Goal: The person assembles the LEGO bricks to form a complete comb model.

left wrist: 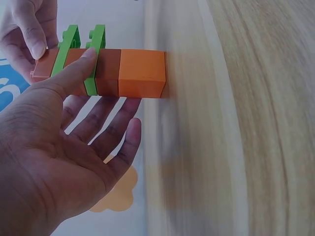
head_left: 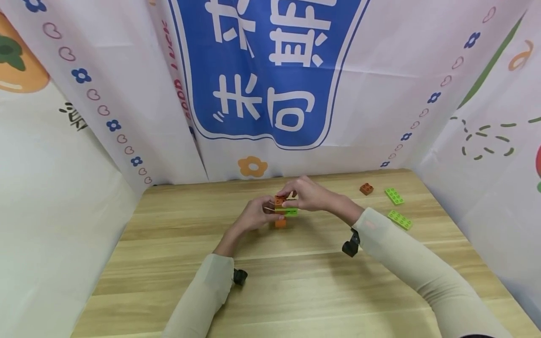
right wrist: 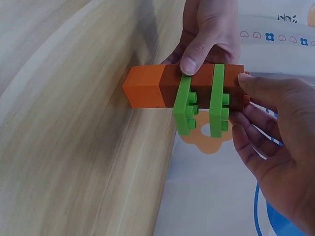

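Note:
A tower of toy building bricks stands upright on the wooden table, an orange block (left wrist: 142, 71) at its base. Above that, brown bricks alternate with two thin green plates (right wrist: 182, 105) whose studded ends jut out to one side. My left hand (head_left: 253, 215) holds the tower from the left, thumb (left wrist: 87, 59) across the lower green plate and fingers behind the bricks. At the top, my right hand (head_left: 310, 195) pinches the uppermost brown brick (right wrist: 235, 98) between thumb and fingers.
To the right on the table (head_left: 296, 281) lie a loose brown brick (head_left: 366, 188) and two green plates (head_left: 394, 196), studs up. Printed white cloth (head_left: 372, 117) hangs behind the table and along both sides.

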`<state>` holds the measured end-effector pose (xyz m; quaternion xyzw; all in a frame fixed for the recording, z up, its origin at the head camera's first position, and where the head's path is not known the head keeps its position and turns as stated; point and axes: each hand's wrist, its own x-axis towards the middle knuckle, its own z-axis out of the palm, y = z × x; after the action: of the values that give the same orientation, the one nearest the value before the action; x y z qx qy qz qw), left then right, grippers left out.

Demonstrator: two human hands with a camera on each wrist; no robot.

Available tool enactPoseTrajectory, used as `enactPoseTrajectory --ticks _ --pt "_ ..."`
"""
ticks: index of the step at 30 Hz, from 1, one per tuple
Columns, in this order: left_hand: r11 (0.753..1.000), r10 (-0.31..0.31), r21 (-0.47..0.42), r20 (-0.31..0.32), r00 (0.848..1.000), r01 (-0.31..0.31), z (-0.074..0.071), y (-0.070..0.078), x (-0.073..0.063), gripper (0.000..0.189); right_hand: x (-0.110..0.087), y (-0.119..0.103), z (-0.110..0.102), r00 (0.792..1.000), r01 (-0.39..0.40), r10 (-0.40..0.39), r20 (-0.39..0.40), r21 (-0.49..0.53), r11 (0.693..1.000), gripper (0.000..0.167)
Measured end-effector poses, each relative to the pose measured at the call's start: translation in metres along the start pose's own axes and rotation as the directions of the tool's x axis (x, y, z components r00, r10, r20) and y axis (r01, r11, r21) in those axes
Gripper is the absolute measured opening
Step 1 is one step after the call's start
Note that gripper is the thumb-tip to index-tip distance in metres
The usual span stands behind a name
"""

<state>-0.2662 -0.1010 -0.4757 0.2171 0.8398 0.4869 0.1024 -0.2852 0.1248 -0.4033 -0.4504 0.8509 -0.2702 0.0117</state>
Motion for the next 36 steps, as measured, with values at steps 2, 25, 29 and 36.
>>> enactPoseTrajectory --ticks 2,25,29,36 --pt "1.0 -0.001 0.009 -0.006 1.0 0.001 -0.001 0.0 0.001 0.026 0.0 0.0 0.0 1.0 -0.006 0.006 -0.002 0.001 1.0 0.03" --pt "0.999 -0.053 0.002 -0.019 0.998 0.053 -0.001 0.002 0.0 0.028 -0.025 0.015 -0.018 0.997 -0.055 0.055 -0.052 0.016 0.998 0.035" --pt "0.998 -0.059 -0.002 -0.022 0.998 0.059 0.0 0.001 -0.001 0.029 -0.034 0.021 -0.021 0.995 -0.079 0.08 -0.057 0.02 0.997 0.037" --pt "0.998 -0.059 -0.01 -0.027 0.998 0.059 0.0 0.001 0.0 0.03 -0.049 0.031 -0.028 0.991 -0.118 0.119 -0.062 0.018 0.993 0.039"
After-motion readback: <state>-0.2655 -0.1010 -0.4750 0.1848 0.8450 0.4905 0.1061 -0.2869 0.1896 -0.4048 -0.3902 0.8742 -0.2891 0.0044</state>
